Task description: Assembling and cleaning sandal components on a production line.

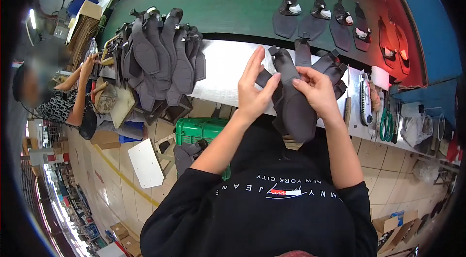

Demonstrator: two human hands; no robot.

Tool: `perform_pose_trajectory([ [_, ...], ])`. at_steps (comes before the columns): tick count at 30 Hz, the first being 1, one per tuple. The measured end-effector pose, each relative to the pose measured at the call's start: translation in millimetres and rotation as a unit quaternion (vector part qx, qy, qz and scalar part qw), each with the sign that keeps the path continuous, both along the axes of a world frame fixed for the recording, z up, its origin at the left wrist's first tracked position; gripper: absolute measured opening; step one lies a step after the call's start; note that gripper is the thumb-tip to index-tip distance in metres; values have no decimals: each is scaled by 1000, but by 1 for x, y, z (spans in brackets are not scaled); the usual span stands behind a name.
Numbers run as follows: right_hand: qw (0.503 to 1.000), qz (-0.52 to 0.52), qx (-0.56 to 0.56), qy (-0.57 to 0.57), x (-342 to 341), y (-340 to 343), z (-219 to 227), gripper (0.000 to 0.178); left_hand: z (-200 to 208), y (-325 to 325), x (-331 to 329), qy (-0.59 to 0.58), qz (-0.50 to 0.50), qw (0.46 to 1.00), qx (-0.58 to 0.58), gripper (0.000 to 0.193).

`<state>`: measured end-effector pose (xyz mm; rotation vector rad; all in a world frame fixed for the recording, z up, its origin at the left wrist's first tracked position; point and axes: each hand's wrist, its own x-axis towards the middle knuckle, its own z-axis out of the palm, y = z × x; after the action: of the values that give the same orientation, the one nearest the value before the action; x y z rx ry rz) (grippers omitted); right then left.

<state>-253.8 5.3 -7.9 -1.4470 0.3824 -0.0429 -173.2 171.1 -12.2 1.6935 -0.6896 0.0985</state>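
Observation:
My right hand (pixel 316 91) grips a dark grey sandal insole (pixel 297 111) by its edge, thumb on top, at the metal worktop's near edge. To its left, my left hand (pixel 256 87) is open, fingers stretched up and thumb apart. A short black strap (pixel 263 78) shows between that thumb and the fingers; I cannot tell whether they touch it. Under and beside the held insole lie more insoles (pixel 330 67) with black straps, partly hidden by my right hand.
A heap of grey insoles (pixel 155 58) covers the worktop's left part. Strapped sandal uppers (pixel 313 24) stand in a row on the green conveyor belt (pixel 228 4), some under red light. A utility knife (pixel 365 101) and green-handled scissors (pixel 386 125) lie right. A green crate (pixel 199 130) and a co-worker (pixel 63 96) are left.

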Motion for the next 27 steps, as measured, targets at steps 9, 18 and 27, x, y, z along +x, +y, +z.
perform_pose_trajectory([
  [9,934,-35,353,-38,-43,26,33,34,11,-16,-12,333,-151,917,-159,63],
  [18,937,-70,335,-64,-59,27,34,31,20,-24,-37,463,-166,846,-206,71],
  [27,974,-132,-173,-66,-81,-26,37,18,31,2,-23,451,-235,859,-50,79],
])
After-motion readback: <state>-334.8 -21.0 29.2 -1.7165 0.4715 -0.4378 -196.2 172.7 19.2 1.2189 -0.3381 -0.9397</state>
